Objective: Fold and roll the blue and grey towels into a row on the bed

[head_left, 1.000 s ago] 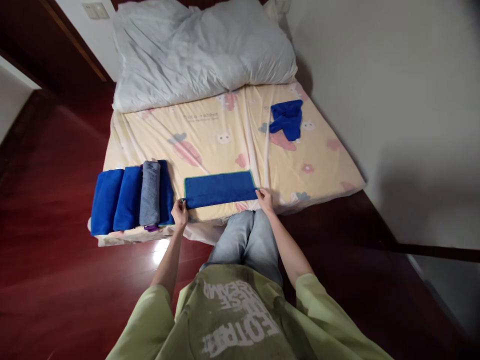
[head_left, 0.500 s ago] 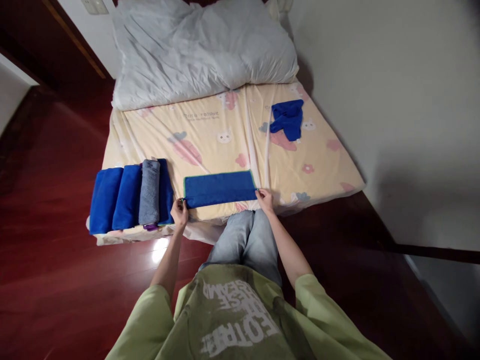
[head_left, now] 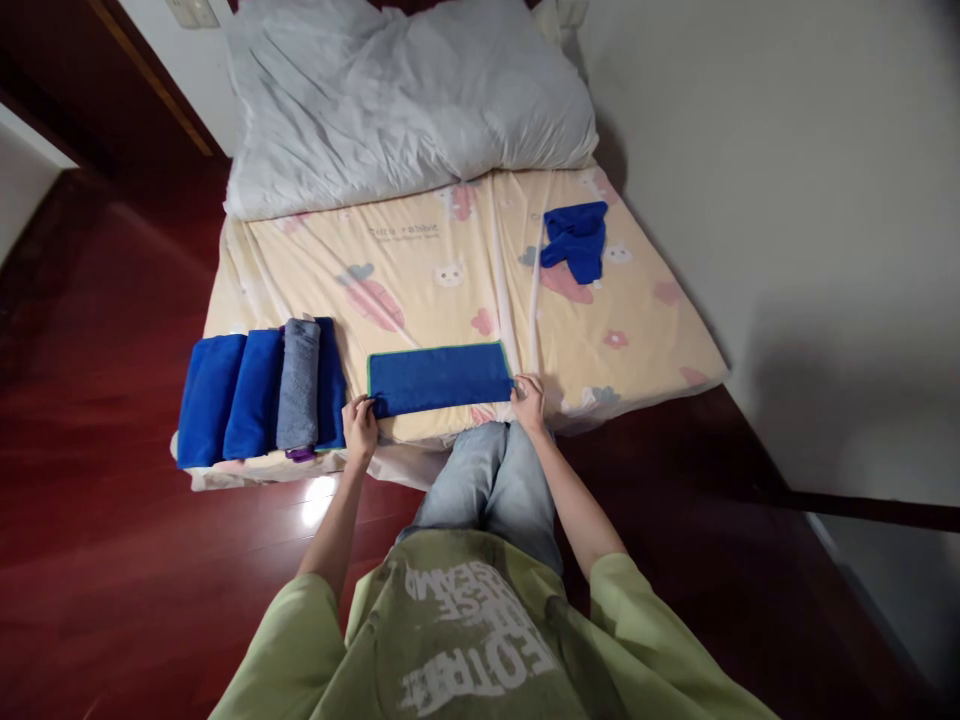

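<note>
A blue towel (head_left: 439, 378) with green edging lies folded into a long flat strip near the front edge of the bed. At its near left corner, my left hand (head_left: 361, 430) is closed with the fingertips on the cloth. My right hand (head_left: 529, 402) pinches the near right corner, thumb and fingers bent together. Just left of my left hand stands a row of rolled or folded towels: a blue towel (head_left: 330, 385) at the right end, a grey towel (head_left: 300, 385), and blue towels (head_left: 253, 395) further left.
The bed (head_left: 442, 310) has a yellow rabbit-and-carrot sheet. A crumpled blue cloth (head_left: 576, 240) lies at its right side. A large white pillow or quilt (head_left: 412, 100) fills the far end. A wall (head_left: 787, 200) runs along the right.
The fingers of both hands have shifted slightly at the towel's near corners, the right ones curling up a little. The towel lies almost unchanged.
</note>
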`<state>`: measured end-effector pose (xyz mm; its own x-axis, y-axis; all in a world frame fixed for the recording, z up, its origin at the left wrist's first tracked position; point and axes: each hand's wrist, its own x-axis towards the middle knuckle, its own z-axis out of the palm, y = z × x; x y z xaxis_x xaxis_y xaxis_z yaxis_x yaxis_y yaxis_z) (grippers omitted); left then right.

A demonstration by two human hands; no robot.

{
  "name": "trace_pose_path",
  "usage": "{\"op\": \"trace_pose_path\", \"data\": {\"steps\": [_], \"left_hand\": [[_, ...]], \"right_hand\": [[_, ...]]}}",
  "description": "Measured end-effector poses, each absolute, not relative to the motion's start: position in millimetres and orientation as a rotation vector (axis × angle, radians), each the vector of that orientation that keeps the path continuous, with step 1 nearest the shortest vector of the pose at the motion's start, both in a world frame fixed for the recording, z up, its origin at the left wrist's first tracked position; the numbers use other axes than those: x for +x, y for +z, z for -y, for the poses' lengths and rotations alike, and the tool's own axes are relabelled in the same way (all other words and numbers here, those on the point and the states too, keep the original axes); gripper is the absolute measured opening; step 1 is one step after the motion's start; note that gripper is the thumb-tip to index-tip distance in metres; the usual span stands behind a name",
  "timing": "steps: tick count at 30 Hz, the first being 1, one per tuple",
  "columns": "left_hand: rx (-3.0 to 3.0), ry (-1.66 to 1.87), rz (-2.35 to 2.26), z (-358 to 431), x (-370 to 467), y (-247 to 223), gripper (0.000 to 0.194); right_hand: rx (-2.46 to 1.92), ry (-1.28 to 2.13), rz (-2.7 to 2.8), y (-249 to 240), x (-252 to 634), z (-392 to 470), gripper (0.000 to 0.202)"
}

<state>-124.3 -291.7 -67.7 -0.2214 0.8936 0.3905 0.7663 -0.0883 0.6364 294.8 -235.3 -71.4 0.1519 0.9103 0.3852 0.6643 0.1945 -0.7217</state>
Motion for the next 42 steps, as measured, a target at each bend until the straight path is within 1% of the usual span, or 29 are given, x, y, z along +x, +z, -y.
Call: {"op": "trace_pose_path", "data": {"steps": [3,5,7,10,12,17,21,30,36,42], "left_hand": [[1.992,1.104,-1.8,293.9,-127.7,-65.2,0.035],[2.024,1.035,-1.728,295.2,-131.2,-64.0,0.038],[2.048,0.963,-1.694,295.9,-135.1,-64.0,0.045],[2.066,0.901,-1.669,295.0,-139.4,-66.3,0.059],[2.037,0.919,-1.676,293.0,-139.6,-68.2,0.061],[1.853,1.07,-1.778,288.5,-132.1,-66.9,0.056],[1.706,1.13,-1.855,287.8,-128.2,-61.6,0.054],[1.483,1.159,-2.027,283.2,-131.5,-67.7,0.029],[1.367,1.154,-2.144,282.1,-127.7,-71.0,0.021],[1.358,1.177,-2.152,283.8,-127.1,-73.0,0.026]], "right_hand": [[-1.435,0.381,1.787,-65.7,292.6,240.7,0.041],[-1.388,0.429,1.887,-65.0,291.6,242.7,0.049],[-1.369,0.456,1.937,-65.8,291.3,243.2,0.055],[-1.384,0.464,1.948,-66.6,291.3,241.9,0.06],[-1.399,0.472,1.935,-65.8,291.4,240.6,0.061],[-1.455,0.502,1.869,-62.8,292.5,236.8,0.06],[-1.461,0.547,1.795,-64.3,294.7,233.8,0.055],[-1.56,0.609,1.547,-72.3,296.8,230.8,0.03],[-1.664,0.617,1.348,-83.9,299.1,227.4,0.039],[-1.705,0.656,1.276,-88.6,298.9,225.1,0.051]]}}
